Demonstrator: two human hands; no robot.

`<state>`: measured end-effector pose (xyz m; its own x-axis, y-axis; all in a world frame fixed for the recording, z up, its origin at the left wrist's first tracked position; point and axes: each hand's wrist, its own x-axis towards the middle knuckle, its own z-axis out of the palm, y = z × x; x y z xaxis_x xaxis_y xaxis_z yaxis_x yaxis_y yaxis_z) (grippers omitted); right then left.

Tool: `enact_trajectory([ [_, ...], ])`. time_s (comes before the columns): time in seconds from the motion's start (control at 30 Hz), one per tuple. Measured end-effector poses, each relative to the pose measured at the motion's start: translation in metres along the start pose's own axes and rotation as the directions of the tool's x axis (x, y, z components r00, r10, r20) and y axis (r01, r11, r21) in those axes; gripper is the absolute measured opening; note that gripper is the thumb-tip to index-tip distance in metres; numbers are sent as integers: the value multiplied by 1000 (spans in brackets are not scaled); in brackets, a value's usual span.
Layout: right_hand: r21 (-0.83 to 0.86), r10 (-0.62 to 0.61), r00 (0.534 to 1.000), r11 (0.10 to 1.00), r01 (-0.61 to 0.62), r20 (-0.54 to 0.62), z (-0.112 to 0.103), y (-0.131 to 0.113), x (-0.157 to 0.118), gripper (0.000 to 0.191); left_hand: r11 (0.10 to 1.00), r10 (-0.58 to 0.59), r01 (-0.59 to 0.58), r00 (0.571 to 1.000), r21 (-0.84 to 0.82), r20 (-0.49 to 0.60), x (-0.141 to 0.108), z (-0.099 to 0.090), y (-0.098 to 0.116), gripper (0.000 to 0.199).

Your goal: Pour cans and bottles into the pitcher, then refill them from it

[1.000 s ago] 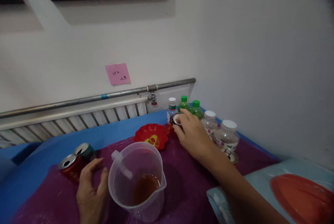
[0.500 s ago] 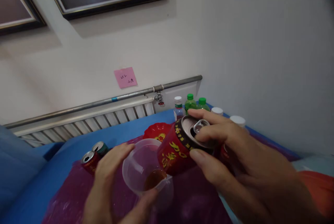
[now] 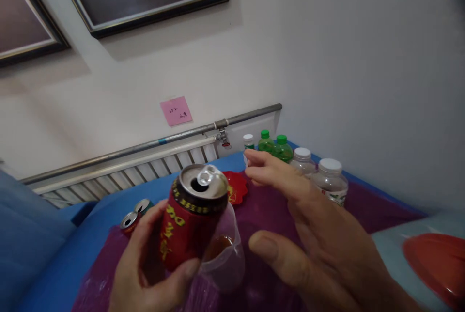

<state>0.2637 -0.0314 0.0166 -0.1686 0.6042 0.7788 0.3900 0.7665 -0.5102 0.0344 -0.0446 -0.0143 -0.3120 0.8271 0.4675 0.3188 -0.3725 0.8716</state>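
An opened red drink can (image 3: 189,225) with yellow lettering and a raised pull tab is gripped by my left hand (image 3: 145,263), its top tilted slightly. Behind and to the right of the can stands a clear plastic cup (image 3: 232,263), partly hidden, with brown liquid (image 3: 219,246) in the bottom. My right hand (image 3: 301,225) hovers right of the cup with thumb and fingers apart, holding nothing. Past its fingertips lies a red scalloped dish (image 3: 238,187) with a yellow pattern, partly covered by the can.
Two opened cans (image 3: 130,222) stand at the left. Along the back right are green-capped bottles (image 3: 281,149), a small white-capped bottle (image 3: 248,142) and white-lidded jars (image 3: 330,181). Purple plastic sheeting (image 3: 98,273) covers part of the blue table (image 3: 109,200). A red object (image 3: 436,263) sits at far right.
The red can has passed from my right hand to my left and moved left, more upright. My left hand has let go of the cup; my right hand has opened.
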Motion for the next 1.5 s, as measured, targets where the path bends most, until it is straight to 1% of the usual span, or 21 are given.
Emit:
enact_trajectory([
  [0.03, 6, 5, 1000, 1000, -5, -1, 0, 2, 0, 48, 999, -33, 33, 999, 13, -25, 5, -10, -3, 70],
  [0.07, 10, 8, 1000, 1000, -8, -4, 1, 5, 1, 48, 998, -59, 60, 998, 26, -27, 11, -20, -7, 71],
  [0.17, -10, -3, 1000, 1000, 3, -1, 4, 11, 2, 47, 991, -126, 124, 991, 58, 34, 26, -45, -20, 72],
  [0.23, -49, -31, 1000, 998, 31, 3, 6, 13, 3, 47, 985, -162, 159, 985, 70, 53, 33, -54, -26, 74],
  [0.3, -79, -59, 998, 995, 59, 4, 10, 16, 5, 45, 980, -191, 187, 980, 65, 54, 39, -56, -28, 80],
  [0.4, -95, -72, 997, 993, 75, 40, 16, 20, 8, 43, 981, -192, 192, 981, 13, 34, 46, -48, -25, 87],
  [0.5, -110, -12, 985, 993, 31, 174, 21, 24, 13, 40, 988, -153, 153, 988, -28, 6, 51, -34, -18, 87],
  [0.57, -121, 31, 959, 993, 4, 282, 25, 27, 17, 36, 990, -139, 139, 990, -27, -3, 52, -24, -16, 84],
  [0.63, -120, 52, 929, 993, -8, 367, 29, 29, 20, 32, 990, -139, 138, 990, -27, -36, 51, -16, -17, 81],
  [0.73, -111, 85, 891, 993, -39, 446, 37, 34, 22, 26, 991, -127, 119, 984, -67, -126, 48, -7, -24, 77],
  [0.83, -136, 128, 864, 988, -70, 486, 46, 40, 21, 28, 991, -111, 94, 975, -95, -192, 43, -3, -30, 69],
  [0.97, -151, 132, 839, 987, -61, 528, 54, 46, 18, 33, 995, -84, 69, 974, -78, -210, 37, -1, -28, 62],
  [1.23, -187, 178, 833, 978, -91, 524, 56, 52, 15, 40, 1000, -6, 8, 972, 8, -234, 32, 6, -27, 57],
  [1.33, -180, 187, 830, 978, -107, 525, 56, 53, 15, 39, 999, -26, 32, 967, 20, -252, 30, 6, -25, 58],
  [1.43, -173, 205, 818, 976, -131, 538, 56, 51, 16, 36, 998, -59, 61, 968, -1, -244, 28, 7, -21, 60],
  [1.5, -167, 208, 811, 976, -138, 547, 55, 50, 18, 35, 999, -51, 53, 969, 1, -242, 27, 8, -20, 61],
])
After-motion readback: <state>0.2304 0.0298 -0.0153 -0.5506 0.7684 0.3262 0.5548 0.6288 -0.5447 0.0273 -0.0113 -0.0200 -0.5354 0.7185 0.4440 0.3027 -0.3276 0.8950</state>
